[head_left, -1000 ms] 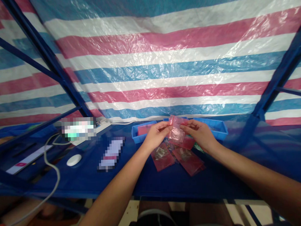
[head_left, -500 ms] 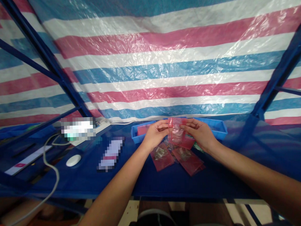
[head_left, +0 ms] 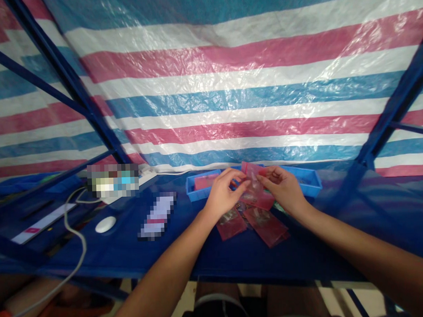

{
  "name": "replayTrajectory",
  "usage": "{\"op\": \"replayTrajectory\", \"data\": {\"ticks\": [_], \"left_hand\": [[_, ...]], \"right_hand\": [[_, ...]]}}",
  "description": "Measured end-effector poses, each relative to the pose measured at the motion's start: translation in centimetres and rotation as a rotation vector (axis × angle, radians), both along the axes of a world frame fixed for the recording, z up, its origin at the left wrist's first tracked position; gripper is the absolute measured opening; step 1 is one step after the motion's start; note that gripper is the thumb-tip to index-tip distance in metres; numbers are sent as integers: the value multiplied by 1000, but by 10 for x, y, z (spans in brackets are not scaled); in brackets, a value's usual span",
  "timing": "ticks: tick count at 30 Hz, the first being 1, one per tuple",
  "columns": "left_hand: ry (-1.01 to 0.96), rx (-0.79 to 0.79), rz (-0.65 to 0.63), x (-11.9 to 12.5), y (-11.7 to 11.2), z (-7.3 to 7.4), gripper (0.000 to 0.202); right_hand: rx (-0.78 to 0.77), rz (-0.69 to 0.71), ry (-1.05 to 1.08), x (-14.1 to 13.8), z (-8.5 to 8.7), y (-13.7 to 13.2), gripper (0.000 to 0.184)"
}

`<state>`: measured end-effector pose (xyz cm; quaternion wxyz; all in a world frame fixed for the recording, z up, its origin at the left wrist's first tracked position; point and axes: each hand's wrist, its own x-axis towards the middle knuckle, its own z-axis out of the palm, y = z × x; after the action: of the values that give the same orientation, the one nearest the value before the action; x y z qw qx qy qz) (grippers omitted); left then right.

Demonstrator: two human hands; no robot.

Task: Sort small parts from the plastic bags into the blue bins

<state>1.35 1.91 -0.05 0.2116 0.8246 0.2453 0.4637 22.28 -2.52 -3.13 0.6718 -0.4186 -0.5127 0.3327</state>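
A small translucent red plastic bag is tilted between my hands above the table. My right hand pinches its right side between thumb and fingers. At the bag's left edge my left hand has its thumb and fingertips curled together on the plastic. Small contents inside the bag are too blurred to name. Below lie more red plastic bags, one at the left and a few overlapping at the right, with metallic-looking small parts in them.
Blue bins stand behind my hands, one at the left with red bags and one at the right. Further left on the blue table are a blurred-out phone, a white mouse and a white cable.
The bag has gone from upright to tilted. My left hand has turned, its thumb and fingers now forming a ring at the bag's edge. My right hand keeps its pinch.
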Motion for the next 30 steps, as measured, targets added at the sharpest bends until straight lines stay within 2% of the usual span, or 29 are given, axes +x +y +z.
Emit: {"op": "replayTrajectory", "data": {"ticks": [3,6,8,11,13,15,19,30], "left_hand": [[40,-86,-98,4,-7,0,36],[-5,-197,-56,7,-5,-4,31],[-72,-284,-35,7,-1,-6,29],[-176,-380,-55,7,3,-7,35],[-219,-415,-94,7,4,-6,36],[-225,-441,-145,7,4,-6,36],[-194,-466,-208,7,2,-5,37],[-218,-506,-205,5,1,-1,41]], "right_hand": [[5,135,-32,-5,3,-5,33],[-17,230,-10,-7,7,-9,33],[-13,196,-13,-6,8,-9,35],[50,6,-53,-3,8,-6,38],[79,-63,-61,-1,6,-3,48],[61,4,-49,-1,3,-1,51],[-15,170,-37,1,-2,1,29],[-99,201,-16,-1,4,-2,30]]}}
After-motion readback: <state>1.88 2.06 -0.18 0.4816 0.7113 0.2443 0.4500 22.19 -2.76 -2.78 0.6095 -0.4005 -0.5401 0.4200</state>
